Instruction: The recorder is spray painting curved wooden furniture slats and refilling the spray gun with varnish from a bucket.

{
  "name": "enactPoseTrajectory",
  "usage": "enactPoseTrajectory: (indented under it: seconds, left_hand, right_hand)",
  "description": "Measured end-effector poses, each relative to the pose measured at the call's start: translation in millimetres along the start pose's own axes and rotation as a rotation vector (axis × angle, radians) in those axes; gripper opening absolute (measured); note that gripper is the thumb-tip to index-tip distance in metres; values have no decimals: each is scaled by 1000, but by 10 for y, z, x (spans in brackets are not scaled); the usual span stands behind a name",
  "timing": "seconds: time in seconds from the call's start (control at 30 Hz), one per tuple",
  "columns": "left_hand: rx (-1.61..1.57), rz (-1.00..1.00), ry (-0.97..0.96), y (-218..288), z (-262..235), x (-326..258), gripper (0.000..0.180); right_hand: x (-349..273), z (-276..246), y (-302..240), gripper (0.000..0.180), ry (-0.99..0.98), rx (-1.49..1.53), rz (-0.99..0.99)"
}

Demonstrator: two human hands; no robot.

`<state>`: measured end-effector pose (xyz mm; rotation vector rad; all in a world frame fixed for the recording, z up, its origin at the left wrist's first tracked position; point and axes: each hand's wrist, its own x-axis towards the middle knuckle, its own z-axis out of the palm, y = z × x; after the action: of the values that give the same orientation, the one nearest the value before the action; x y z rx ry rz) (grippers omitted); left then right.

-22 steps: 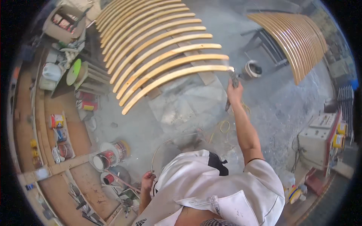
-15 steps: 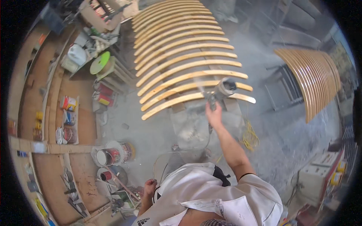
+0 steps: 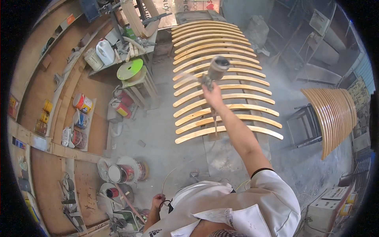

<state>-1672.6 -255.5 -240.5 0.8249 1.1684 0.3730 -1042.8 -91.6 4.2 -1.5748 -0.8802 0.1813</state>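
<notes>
My right hand [image 3: 213, 96] grips a spray gun [image 3: 206, 81] with a round grey cup [image 3: 218, 70] on it, held above the middle of a row of pale curved wooden slats [image 3: 189, 137]. A faint whitish mist spreads to the left of the gun's nozzle. The slats lie side by side across a low support, whose form they mostly hide. A hose hangs below the gun, partly covered by my forearm. Down by my left side, my left hand [image 3: 158, 200] is closed around a thin hose [image 3: 165, 182].
Glossy brown slats [image 3: 335, 114] rest on a dark frame [image 3: 304, 124] at the right. To the left stand a stool with a green disc [image 3: 130, 69], a white jug [image 3: 105, 52], paint buckets [image 3: 126, 172] and wooden shelving [image 3: 45, 144]. A control box [image 3: 327, 205] sits at lower right.
The spray gun in my right hand has gone from the nearest slats to the middle ones, farther away. The whole view has shifted, so the slats appear lower and more to the right.
</notes>
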Motion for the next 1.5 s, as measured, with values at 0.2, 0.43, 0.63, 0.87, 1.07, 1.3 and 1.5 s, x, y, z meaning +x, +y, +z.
enactPoseTrajectory:
  seconds: [0.2,0.43,0.63,0.87,1.07,1.3,1.5]
  left_hand:
    - [360,15,32,205,-62,393,5]
    - [109,121,128,109,-226,420,14]
    - [285,-44,-50,82,-730,656,16]
    - [749,-454,-382,666,-649,1227,20]
    - [1133,-446,-719,894,588,1090,14]
    - [1323,-215,-927,138,1818,486,17]
    - [1497,64,-853,-648,2951,-219,24]
  right_hand:
    - [283,20,-425,26,71,14,21]
    - [-490,161,-731,26,-53,138,253]
    - [-1553,-145,-670,32,19,185,438]
    - [-2989,-838,-533,38,118,-266,184]
    - [-4636,-2015,-725,34,297,-328,477]
    - [-6378,-3055,-892,33,593,-346,590]
    - [-7438,-3932,-1140,34,697,-466,638]
